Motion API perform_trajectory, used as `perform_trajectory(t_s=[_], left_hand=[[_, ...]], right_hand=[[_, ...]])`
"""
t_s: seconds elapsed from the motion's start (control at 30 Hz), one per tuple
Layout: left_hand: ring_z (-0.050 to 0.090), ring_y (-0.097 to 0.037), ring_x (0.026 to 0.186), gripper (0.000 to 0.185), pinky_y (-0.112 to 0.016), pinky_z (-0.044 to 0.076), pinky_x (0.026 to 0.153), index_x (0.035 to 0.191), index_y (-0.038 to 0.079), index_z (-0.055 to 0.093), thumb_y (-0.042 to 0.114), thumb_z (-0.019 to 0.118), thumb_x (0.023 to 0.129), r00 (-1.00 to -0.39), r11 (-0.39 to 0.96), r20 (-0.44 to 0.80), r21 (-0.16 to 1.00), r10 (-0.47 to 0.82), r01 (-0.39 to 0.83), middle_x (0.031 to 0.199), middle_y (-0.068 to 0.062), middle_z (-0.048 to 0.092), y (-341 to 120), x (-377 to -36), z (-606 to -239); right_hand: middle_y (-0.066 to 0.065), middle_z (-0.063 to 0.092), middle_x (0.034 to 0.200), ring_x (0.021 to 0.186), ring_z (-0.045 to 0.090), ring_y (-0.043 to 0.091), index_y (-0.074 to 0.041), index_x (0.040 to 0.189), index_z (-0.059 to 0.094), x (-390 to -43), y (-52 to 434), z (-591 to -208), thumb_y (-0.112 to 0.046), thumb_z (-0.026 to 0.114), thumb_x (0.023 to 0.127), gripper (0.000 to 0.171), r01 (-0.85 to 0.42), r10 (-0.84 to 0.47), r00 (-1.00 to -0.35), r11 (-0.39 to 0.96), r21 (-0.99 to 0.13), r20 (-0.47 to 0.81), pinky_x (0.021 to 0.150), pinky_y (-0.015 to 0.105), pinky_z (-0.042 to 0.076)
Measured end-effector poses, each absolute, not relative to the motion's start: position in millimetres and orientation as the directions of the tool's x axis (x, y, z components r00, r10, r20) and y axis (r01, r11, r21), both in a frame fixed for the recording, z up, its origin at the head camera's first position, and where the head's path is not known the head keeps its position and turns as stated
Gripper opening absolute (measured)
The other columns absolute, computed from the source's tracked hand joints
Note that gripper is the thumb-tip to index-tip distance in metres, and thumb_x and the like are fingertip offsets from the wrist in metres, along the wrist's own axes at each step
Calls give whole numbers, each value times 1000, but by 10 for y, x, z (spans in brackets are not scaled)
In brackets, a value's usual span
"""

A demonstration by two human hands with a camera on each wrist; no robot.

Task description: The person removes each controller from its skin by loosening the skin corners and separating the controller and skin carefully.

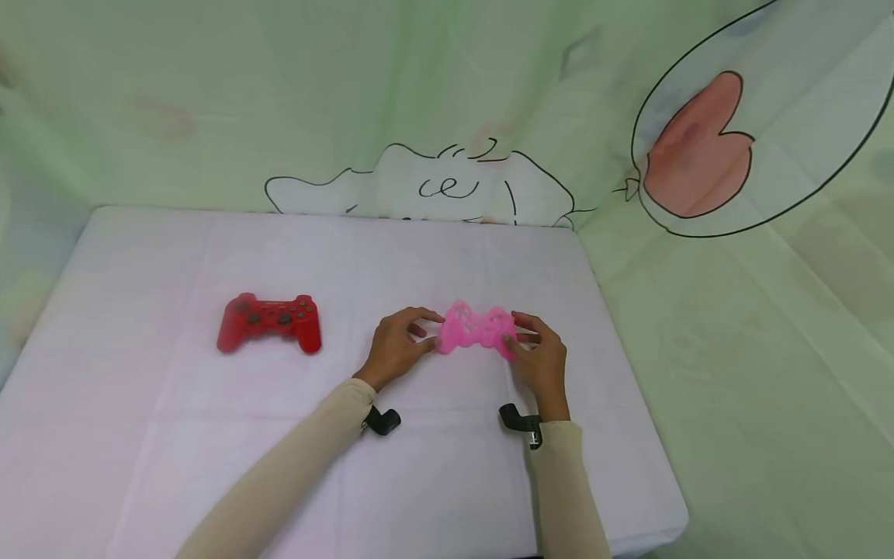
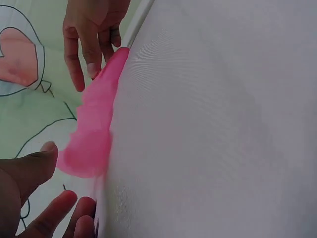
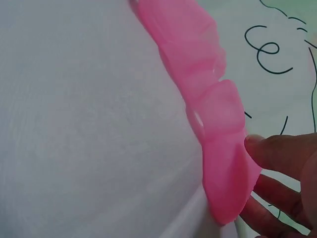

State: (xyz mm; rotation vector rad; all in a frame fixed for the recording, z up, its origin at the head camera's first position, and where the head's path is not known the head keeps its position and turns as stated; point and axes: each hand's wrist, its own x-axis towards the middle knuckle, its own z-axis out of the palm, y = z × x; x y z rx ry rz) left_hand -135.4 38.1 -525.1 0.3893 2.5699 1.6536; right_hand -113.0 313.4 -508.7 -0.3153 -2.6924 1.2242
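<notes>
A floppy pink silicone controller cover (image 1: 477,330) lies on the white table (image 1: 174,435), right of centre. My left hand (image 1: 433,332) holds its left end between index finger and thumb. My right hand (image 1: 517,341) pinches its right end. In the left wrist view the pink cover (image 2: 96,124) runs between my left thumb (image 2: 34,163) and my right hand's fingers (image 2: 91,54). In the right wrist view my right thumb (image 3: 277,151) presses on the cover (image 3: 218,124), with the other fingers under it. A red game controller (image 1: 269,321) lies apart to the left, untouched.
The white cloth covers the whole table, whose right edge (image 1: 628,388) drops off close to my right hand. A pale green printed curtain (image 1: 447,93) hangs behind and to the right. Black wrist mounts (image 1: 382,420) sit on both sleeves.
</notes>
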Motion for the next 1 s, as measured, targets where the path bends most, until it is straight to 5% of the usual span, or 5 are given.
perform_trajectory(t_s=[0.33,0.63,1.0], left_hand=[[72,-11,84,27,-30,57,77,119,25,81,14,82,94,-962,376,50,914,267,152,119,2,80,496,-1406,-5250],[73,-14,84,31,-32,58,76,115,24,83,4,75,93,-974,377,82,913,211,158,115,-1,81,350,-1385,-5213],[72,-16,93,29,-33,56,79,120,26,81,10,74,97,-982,366,45,924,185,112,120,2,79,195,-1432,-5278]], right_hand=[[13,74,128,110,73,34,-16,118,81,-1175,3075,-5110,-11,77,94,24,142,239,-971,641,-754,20,89,40,53],[11,76,122,107,74,32,-15,114,83,-1239,2948,-5067,-9,80,93,22,95,227,-972,618,-780,61,79,27,52],[13,74,128,109,73,31,-16,114,83,-1274,2817,-5080,-11,79,92,23,128,222,-975,604,-787,12,88,38,53]])
